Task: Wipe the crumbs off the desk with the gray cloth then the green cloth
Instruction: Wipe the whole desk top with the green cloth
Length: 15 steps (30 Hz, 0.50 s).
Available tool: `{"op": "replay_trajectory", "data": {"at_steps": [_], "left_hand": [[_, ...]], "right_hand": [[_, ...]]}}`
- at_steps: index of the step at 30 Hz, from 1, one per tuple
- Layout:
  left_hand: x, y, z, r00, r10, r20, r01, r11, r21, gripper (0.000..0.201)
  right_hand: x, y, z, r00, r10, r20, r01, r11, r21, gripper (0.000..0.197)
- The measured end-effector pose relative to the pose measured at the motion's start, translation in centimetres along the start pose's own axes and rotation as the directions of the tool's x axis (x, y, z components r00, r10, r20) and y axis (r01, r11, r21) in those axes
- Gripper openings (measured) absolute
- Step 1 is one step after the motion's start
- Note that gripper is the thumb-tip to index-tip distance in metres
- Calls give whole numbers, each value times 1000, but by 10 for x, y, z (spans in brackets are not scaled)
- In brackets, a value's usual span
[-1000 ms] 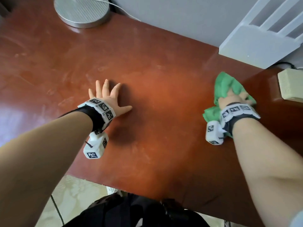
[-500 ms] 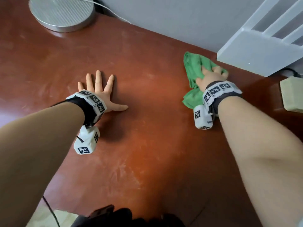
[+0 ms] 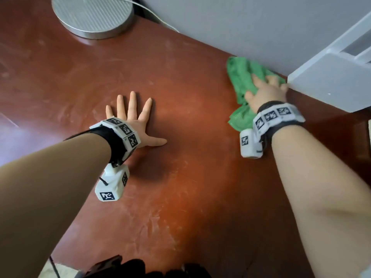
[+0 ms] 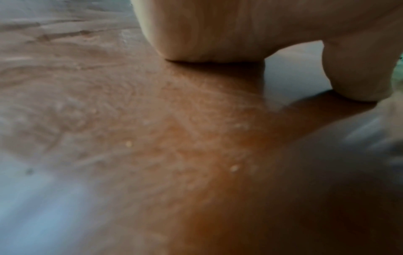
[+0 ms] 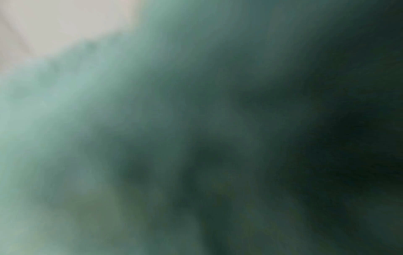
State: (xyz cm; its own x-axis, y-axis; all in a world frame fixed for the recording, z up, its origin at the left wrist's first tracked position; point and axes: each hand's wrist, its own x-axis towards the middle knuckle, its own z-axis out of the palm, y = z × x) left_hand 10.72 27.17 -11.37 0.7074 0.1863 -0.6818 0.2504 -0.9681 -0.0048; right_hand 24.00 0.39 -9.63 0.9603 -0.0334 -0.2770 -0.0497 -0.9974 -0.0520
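home or office | reddish wooden desk (image 3: 180, 57) | round lamp base (image 3: 92, 15) | white router (image 3: 331, 81)

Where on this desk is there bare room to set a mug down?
Bare room lies between the flat left hand and the green cloth, and along the reddish-brown wooden desk's near edge. It is crowded far right, where the right hand presses the cloth against the white box.

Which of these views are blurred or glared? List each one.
Head view: sharp overall, slight motion blur on the right hand pressing the crumpled green cloth; pale glare on the reddish-brown wooden desk at left. Left wrist view: soft focus, bluish glare lower left. Right wrist view: wholly blurred green, dark at right.
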Motion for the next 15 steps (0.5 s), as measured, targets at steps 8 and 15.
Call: {"op": "replay_trajectory", "data": {"at_steps": [8, 15], "left_hand": [[3, -4, 1, 1000, 7, 1, -7, 1000, -6, 118], [2, -5, 3, 999, 20, -33, -21, 999, -28, 118]], "right_hand": [[43, -47, -10, 999, -10, 48, 11, 1000, -15, 51], [-41, -67, 21, 787, -589, 182, 598, 802, 7, 52]]}}
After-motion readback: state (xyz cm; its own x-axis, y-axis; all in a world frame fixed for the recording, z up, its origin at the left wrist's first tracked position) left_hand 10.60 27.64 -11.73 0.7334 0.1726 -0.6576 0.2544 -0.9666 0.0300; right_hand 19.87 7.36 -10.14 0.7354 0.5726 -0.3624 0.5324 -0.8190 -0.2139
